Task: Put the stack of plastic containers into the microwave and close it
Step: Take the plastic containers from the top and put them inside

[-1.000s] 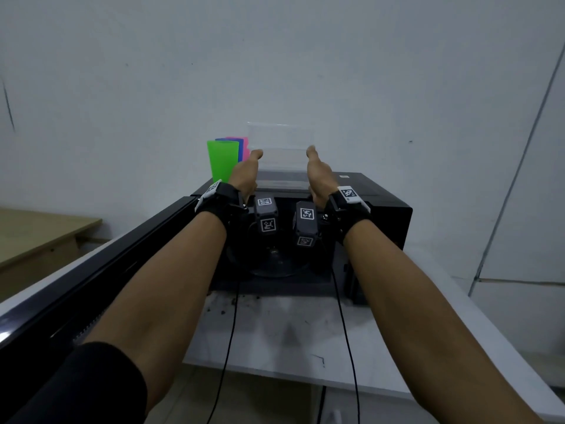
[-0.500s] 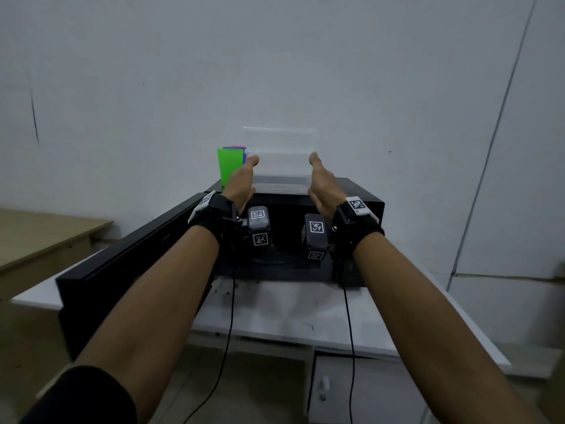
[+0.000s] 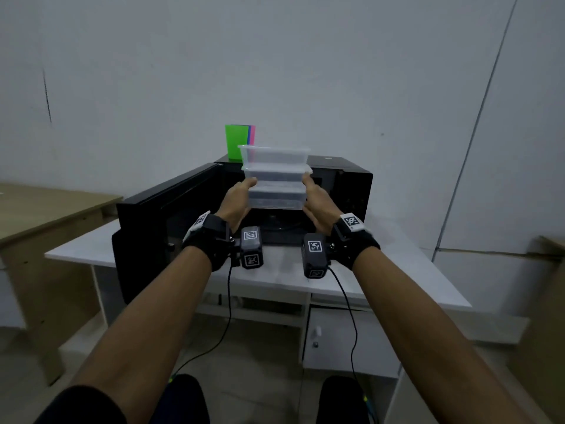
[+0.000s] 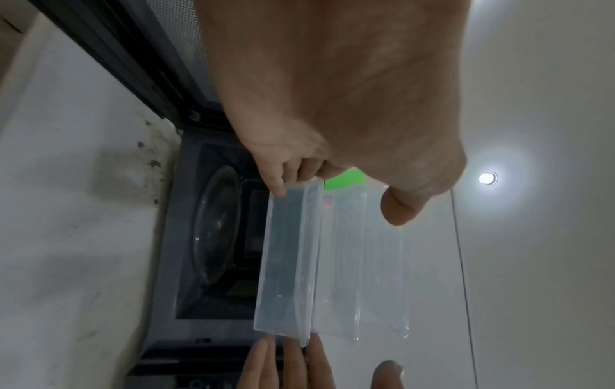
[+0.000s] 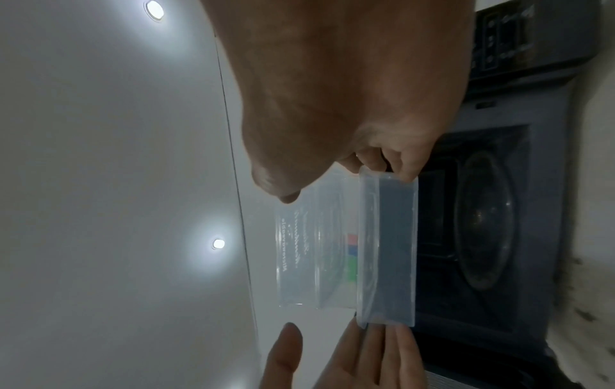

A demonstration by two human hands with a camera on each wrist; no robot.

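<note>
A stack of three clear plastic containers [image 3: 276, 182] hangs in the air before the open front of the black microwave [image 3: 339, 179]. My left hand [image 3: 240, 197] grips its left end and my right hand [image 3: 315, 198] its right end, thumbs high and fingers on the lowest container. In the left wrist view the stack [image 4: 289, 263] sits under my left hand [image 4: 332, 118], with my right hand [image 4: 292, 368] at the far end. The right wrist view shows the stack [image 5: 389, 250], my right hand [image 5: 349, 92] and the glass turntable [image 5: 482, 223] behind it.
The microwave door [image 3: 159, 215] stands swung out to the left. Green, blue and pink cups [image 3: 237, 142] stand on top of the microwave. It rests on a white table [image 3: 382, 286]. A wooden desk [image 3: 46, 209] is at the left, a cardboard box [image 3: 547, 270] at the right.
Both hands have brought the stack down from the level of the microwave's top to in front of its opening. My head has drawn back, so more of the table and floor shows.
</note>
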